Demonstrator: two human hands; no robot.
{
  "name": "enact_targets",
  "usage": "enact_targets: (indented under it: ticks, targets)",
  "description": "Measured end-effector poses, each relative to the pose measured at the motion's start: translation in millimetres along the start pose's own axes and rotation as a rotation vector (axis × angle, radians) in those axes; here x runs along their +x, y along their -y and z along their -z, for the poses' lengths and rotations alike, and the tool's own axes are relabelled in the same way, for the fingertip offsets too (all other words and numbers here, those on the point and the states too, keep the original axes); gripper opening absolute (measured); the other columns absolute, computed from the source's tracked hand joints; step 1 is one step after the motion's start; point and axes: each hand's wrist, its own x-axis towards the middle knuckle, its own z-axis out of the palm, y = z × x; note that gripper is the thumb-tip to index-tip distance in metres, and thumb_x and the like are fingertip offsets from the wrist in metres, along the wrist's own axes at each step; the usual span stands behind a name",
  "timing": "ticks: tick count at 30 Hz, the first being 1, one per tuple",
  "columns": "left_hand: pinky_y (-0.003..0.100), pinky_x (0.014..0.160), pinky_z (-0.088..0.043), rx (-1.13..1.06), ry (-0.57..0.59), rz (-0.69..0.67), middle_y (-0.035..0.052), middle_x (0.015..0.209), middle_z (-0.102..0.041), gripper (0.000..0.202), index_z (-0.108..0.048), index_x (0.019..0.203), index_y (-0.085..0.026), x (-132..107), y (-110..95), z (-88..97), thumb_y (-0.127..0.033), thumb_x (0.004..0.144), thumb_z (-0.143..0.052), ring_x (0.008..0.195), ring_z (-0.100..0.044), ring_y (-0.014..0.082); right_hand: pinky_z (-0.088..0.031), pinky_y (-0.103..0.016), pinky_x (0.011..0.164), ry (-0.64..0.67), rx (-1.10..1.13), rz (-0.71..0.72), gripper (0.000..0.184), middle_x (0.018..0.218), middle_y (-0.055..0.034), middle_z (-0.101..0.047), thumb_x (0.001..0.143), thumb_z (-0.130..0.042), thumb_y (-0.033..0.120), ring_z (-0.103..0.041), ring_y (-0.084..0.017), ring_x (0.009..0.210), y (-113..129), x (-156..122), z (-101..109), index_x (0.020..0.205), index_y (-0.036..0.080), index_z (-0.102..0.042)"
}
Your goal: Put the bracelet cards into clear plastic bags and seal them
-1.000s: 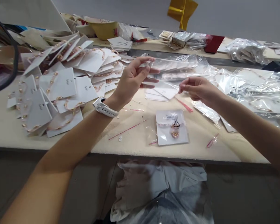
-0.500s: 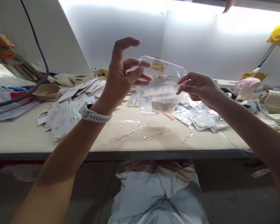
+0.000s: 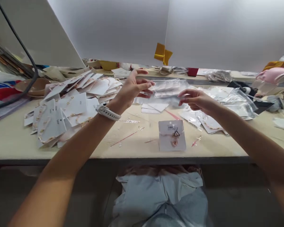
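Workbench [image 3: 137,148] strewn with jewelry cards [image 3: 68,108]

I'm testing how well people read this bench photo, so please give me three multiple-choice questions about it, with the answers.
1. Which wrist wears the white watch?
A) Left
B) Right
C) Neither

2. What colour is the tape on the white panel behind the table?
A) Blue
B) Yellow
C) Green

3. How is the card with the triangle mark placed?
A) Held up in the fingers
B) Flat on the table
C) Standing on edge

Answers:
1. A: the watch band circles the wrist of the left hand.
2. B: the tape shows yellow against the pale panel.
3. B: it lies on the tabletop, below and apart from the right hand.
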Motion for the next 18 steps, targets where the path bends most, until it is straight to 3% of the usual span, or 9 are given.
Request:
enact_targets:
  ticks: [4, 7, 9, 14, 18]
  targets:
    - [0.022, 0.063, -0.055, -0.039, -0.036, 0.069, 0.0007, 0.079, -0.069, 0.029, -0.051, 0.104, -0.016, 23.1, 38.0, 4.6, -0.001, 0.081, -0.060, 0.067, -0.067, 0.0107, -0.009, -0.024, 0.038, 0.019, 0.050, -0.106, 0.028, 0.077, -0.0013, -0.068, 0.067, -0.073, 0.022, -0.018, -0.002, 0.041, -28.2, 26.4, -1.6, 0.093, 0.019, -0.062]
    - [0.024, 0.066, -0.056, -0.042, -0.029, 0.097, 0.0004, 0.078, -0.069, 0.027, -0.052, 0.104, -0.017, 34.8, 54.2, 8.0, -0.003, 0.082, -0.059, 0.068, -0.068, 0.0116, -0.011, -0.024, 0.037, 0.005, 0.117, -0.132, 0.027, 0.098, -0.0036, -0.069, 0.073, -0.070, 0.028, -0.018, -0.002, 0.041, -34.8, 42.5, -1.7, 0.098, 0.021, -0.063]
    - [0.025, 0.070, -0.058, -0.051, -0.006, 0.098, 0.0002, 0.077, -0.070, 0.028, -0.053, 0.104, -0.017, 39.5, 59.4, 9.4, -0.002, 0.081, -0.059, 0.069, -0.068, 0.0119, -0.012, -0.024, 0.036, -0.033, 0.176, -0.138, 0.022, 0.102, -0.0033, -0.068, 0.080, -0.064, 0.035, -0.017, -0.001, 0.040, -34.8, 53.8, -1.0, 0.097, 0.021, -0.063]
    - [0.025, 0.073, -0.059, -0.021, 0.030, 0.049, -0.0011, 0.073, -0.069, 0.023, -0.053, 0.101, -0.016, 41.6, 64.6, 10.7, -0.006, 0.083, -0.063, 0.072, -0.070, 0.0117, -0.014, -0.023, 0.035, -0.130, 0.256, -0.105, 0.032, 0.077, -0.0006, -0.063, 0.081, -0.065, 0.050, -0.016, -0.002, 0.038, -33.0, 77.4, 0.5, 0.088, 0.020, -0.058]
    - [0.024, 0.069, -0.059, 0.008, 0.034, 0.012, 0.0008, 0.072, -0.069, 0.014, -0.057, 0.097, -0.015, 39.0, 68.1, 10.6, -0.012, 0.086, -0.063, 0.070, -0.070, 0.0121, -0.014, -0.022, 0.036, -0.146, 0.244, -0.052, 0.029, 0.069, 0.0011, -0.057, 0.078, -0.072, 0.043, -0.017, -0.002, 0.038, -32.2, 82.0, -0.7, 0.083, 0.019, -0.056]
